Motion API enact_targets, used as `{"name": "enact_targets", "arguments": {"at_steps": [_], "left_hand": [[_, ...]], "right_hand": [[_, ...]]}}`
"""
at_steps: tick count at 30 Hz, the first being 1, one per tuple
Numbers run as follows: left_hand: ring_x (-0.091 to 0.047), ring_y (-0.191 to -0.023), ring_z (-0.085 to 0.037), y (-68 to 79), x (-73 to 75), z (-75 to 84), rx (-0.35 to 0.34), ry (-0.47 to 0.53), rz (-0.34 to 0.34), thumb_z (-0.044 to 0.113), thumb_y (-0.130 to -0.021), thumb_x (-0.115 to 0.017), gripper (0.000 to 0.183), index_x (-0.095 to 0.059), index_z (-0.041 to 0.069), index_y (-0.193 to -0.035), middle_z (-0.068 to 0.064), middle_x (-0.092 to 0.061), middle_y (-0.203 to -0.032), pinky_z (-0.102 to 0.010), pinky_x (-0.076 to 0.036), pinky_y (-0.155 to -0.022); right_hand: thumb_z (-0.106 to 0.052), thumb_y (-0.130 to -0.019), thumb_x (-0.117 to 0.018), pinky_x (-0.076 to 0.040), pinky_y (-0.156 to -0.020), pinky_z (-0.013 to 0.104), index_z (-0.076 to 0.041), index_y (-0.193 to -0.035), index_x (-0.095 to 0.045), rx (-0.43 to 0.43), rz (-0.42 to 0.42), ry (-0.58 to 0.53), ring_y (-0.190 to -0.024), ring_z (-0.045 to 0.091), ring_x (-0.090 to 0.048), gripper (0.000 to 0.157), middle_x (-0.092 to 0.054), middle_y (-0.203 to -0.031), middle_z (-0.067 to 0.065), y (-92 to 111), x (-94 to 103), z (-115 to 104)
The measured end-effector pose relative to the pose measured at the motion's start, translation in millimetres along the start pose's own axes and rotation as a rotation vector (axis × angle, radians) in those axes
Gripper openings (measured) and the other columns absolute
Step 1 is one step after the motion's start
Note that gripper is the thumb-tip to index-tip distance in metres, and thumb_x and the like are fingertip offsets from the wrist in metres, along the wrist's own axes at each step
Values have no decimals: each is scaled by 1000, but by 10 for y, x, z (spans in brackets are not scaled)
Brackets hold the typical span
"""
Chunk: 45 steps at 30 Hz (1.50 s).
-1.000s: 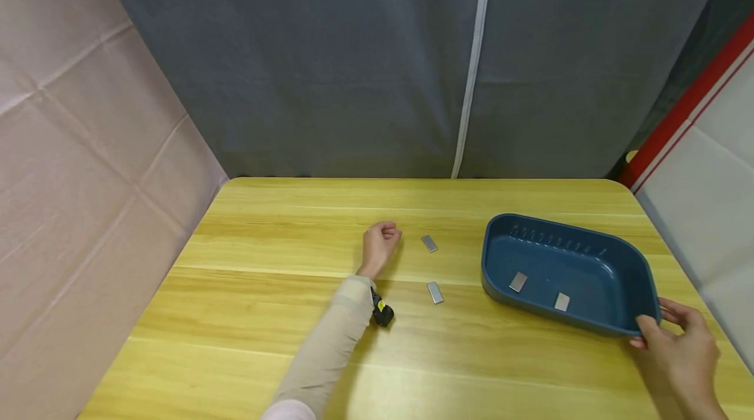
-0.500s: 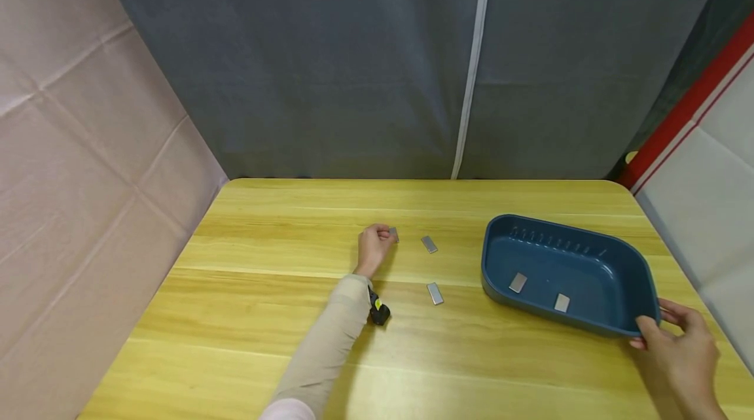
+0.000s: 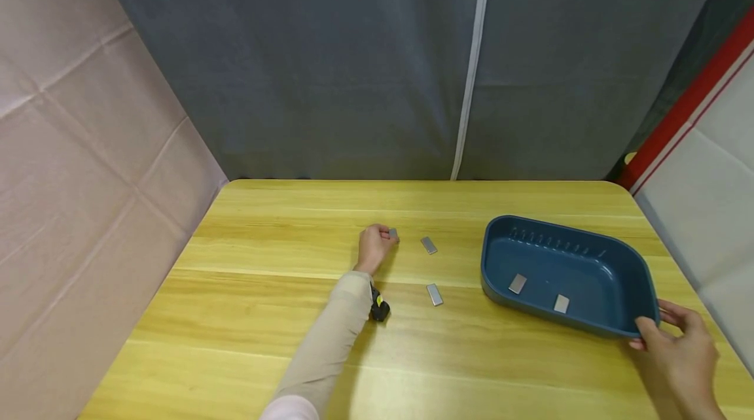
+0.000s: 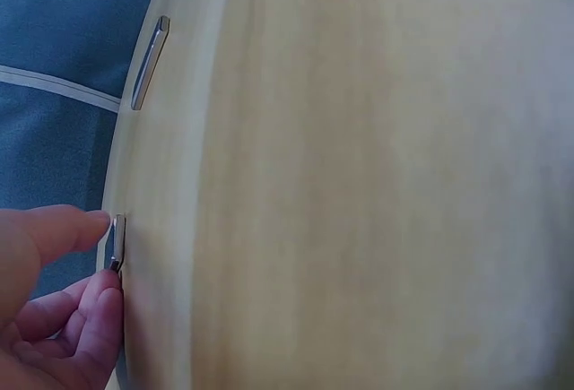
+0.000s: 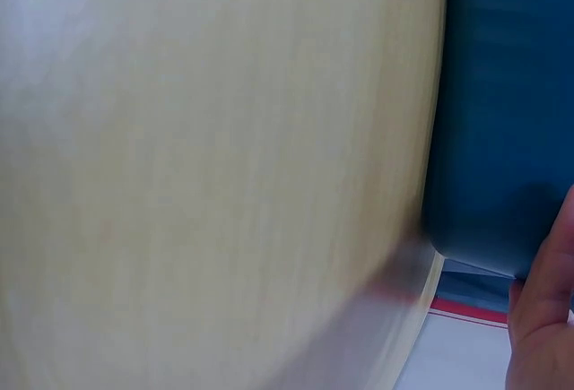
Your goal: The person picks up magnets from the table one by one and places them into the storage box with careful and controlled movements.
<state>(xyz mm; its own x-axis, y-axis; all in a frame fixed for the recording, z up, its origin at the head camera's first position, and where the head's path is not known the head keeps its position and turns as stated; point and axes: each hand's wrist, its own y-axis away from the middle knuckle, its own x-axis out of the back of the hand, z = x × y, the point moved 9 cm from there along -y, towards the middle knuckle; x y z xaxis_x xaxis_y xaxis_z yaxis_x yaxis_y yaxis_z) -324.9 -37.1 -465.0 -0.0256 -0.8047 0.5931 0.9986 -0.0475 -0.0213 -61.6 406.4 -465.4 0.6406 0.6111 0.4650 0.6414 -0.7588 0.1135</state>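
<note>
My left hand point(image 3: 374, 248) pinches a small silver rectangular block point(image 3: 393, 233) at the table's middle; in the left wrist view the block point(image 4: 119, 239) sits between a fingertip above and fingertips below. Just right of it lies a like block point(image 3: 429, 245), and nearer me another block point(image 3: 434, 294). At the right, my right hand point(image 3: 677, 348) grips the near right corner of a dark blue plastic bin point(image 3: 571, 325), thumb over the rim. Inside the bin two more blocks lie flat, a left one point(image 3: 518, 283) and a right one point(image 3: 561, 303).
All this stands on a wood-grain table point(image 3: 247, 315). A grey curtain point(image 3: 330, 67) hangs behind its far edge. Pale sheeting point(image 3: 88, 178) rises at the left, and a white panel with a red edge point(image 3: 701, 99) at the right.
The left hand first hid the block. It drew back slightly left, showing the block at its fingertips, and now holds it with little shift. The right hand and bin stay put.
</note>
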Motion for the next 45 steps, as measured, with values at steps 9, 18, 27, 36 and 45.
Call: {"name": "enact_targets", "arguments": {"at_steps": [9, 18, 27, 36, 45], "left_hand": [[-60, -71, -21, -22, 2, 35, -29, -51, 6, 8, -73, -71, 24, -63, -7, -89, -12, -63, -77, -27, -49, -61], [-59, -71, -19, -44, -35, 32, -18, -81, -30, 11, -73, -72, 28, -63, -7, -92, -12, -63, -78, -25, -49, -60], [-61, -72, -21, -59, -44, 42, 35, -146, -93, 11, -71, -74, 25, -65, -5, -87, -13, -65, -80, -27, -49, -62], [-60, -73, -20, -75, -57, 32, 53, -159, -125, 11, -72, -73, 21, -66, -3, -87, -12, -65, -84, -26, -49, -61], [-58, -69, -17, -89, -78, 15, 41, -117, -138, 7, -71, -73, 20, -65, -4, -86, -10, -63, -77, -24, -47, -60]], "right_hand": [[-7, -81, -53, -44, -35, 23, -31, -97, -41, -13, -6, -4, -39, -1, -52, 32, -41, -80, -20, 5, -7, 6], [-8, -81, -53, -43, -35, 23, -32, -100, -41, -19, 5, 14, -39, -2, -52, 32, -40, -81, -20, 7, -1, 8], [-7, -81, -53, -43, -35, 23, -32, -99, -41, -14, 0, 15, -39, -2, -52, 33, -40, -83, -18, 13, 3, 1], [-8, -81, -54, -43, -35, 22, -32, -100, -42, -10, 7, 27, -38, -3, -51, 33, -40, -79, -22, 19, 16, 2], [-7, -80, -54, -43, -34, 23, -33, -96, -41, -13, 9, 7, -37, -2, -51, 33, -41, -76, -23, -1, 20, 18]]}}
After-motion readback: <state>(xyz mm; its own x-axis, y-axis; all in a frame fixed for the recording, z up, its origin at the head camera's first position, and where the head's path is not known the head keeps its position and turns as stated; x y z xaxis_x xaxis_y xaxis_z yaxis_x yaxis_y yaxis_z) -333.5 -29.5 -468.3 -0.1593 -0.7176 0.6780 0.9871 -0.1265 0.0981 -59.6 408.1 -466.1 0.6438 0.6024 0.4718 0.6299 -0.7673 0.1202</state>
